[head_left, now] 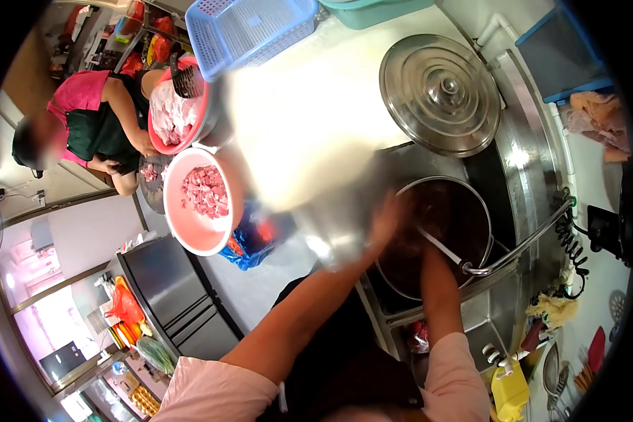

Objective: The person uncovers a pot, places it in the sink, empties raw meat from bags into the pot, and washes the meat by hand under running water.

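A large round pot [486, 211] with a dark inside stands in the sink area, and both of my arms reach to it. My left hand [392, 216] is blurred at the pot's left rim; its fingers are smeared, so a hold on anything cannot be made out. My right hand [434, 243] is down inside the pot, its fingers lost in the dark contents. A faucet spout [443, 247] crosses over the pot above my right wrist. Beside my left hand is a blurred silvery shape [334, 228] I cannot identify.
A steel lid [429, 91] lies behind the pot. Left are a pink basin [179, 235] of cut meat and a red basin [154, 139] with larger meat pieces. Another person [95, 112] works there. Behind stands a blue basket [253, 35]. A whitish blur hides part of the worktop.
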Demonstrator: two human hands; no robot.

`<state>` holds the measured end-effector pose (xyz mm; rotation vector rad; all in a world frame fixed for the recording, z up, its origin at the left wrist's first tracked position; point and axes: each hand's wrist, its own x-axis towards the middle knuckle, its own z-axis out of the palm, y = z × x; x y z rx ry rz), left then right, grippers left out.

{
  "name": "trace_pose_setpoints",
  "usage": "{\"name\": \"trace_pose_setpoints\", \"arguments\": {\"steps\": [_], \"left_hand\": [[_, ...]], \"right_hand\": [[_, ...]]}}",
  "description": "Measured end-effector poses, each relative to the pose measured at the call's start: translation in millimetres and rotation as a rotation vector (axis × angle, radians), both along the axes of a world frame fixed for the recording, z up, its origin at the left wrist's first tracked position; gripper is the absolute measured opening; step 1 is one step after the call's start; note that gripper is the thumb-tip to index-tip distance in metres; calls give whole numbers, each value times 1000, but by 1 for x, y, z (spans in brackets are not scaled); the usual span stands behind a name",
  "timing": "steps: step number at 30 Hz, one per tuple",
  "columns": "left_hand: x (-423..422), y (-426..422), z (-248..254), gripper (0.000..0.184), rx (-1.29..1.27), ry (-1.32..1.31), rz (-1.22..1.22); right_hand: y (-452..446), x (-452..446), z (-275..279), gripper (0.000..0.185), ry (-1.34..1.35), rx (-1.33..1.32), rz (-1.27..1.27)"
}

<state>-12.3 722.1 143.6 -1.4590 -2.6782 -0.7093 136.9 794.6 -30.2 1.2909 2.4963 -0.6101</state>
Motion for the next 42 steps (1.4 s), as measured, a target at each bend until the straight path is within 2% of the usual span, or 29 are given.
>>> {"name": "trace_pose_setpoints", "arguments": {"steps": [3, 5, 6, 7, 10, 14, 16, 18, 20, 23, 25, 30, 33, 35, 36, 37, 38, 39, 40, 41, 42], "left_hand": [[0, -1, -9, 15, -21, -6, 8], [-6, 2, -6, 16, -173, -186, 48], [-2, 1, -2, 17, -145, -185, 39], [0, 4, 28, 17, -116, -186, 29], [-4, 6, 80, 21, -121, -307, -18], [-3, 6, 92, 45, -139, -129, -191], [5, 18, 75, 42, -66, -262, -222], [33, 17, 35, 38, 79, -341, -111], [47, 21, 76, 36, 76, -302, -113], [59, 26, 40, 32, 132, -595, -229], [83, 22, 0, 32, -30, -1194, -235], [101, 42, -47, 38, -110, -2158, 650], [96, 58, -57, 40, -134, -2016, 426], [73, 49, -32, 53, -381, -1459, -71], [67, 38, 32, 60, -515, -966, -322], [55, 22, -36, 68, -599, -242, -669], [49, 16, 0, 68, -755, -70, -727], [44, 11, 44, 68, -898, 105, -801], [27, -5, -16, 56, -594, 125, -699], [27, -8, 34, 43, -507, -60, -704], [29, -11, 84, 37, -542, -154, -699]], "right_hand": [[-26, 0, 9, 26, 24, -47, 63], [-31, 1, 13, 26, 32, -57, 64], [-28, 1, 14, 25, 35, -54, 39], [-25, 1, 14, 25, 35, -51, 16], [-12, 0, 14, 25, 86, -41, -131], [-4, 1, 25, 24, 222, -83, -369], [-11, 8, 30, 24, 310, -131, -499], [-25, 19, 36, 24, 370, -212, -621], [-36, 31, 40, 24, 427, -282, -740], [-46, 46, 47, 23, 476, -350, -872], [-52, 55, 45, 23, 508, -376, -942], [-56, 54, 61, 23, 590, -374, -1008], [-72, 58, 70, 22, 629, -348, -1020], [-85, 63, 72, 22, 627, -280, -945], [-95, 66, 69, 22, 616, -234, -905], [-107, 69, 73, 20, 552, -39, -741], [-122, 76, 76, 18, 472, 149, -572], [-125, 79, 87, 17, 408, 222, -489], [-127, 82, 99, 17, 344, 300, -410], [-134, 82, 133, 17, 312, 259, -418], [-134, 81, 156, 17, 285, 220, -422]]}}
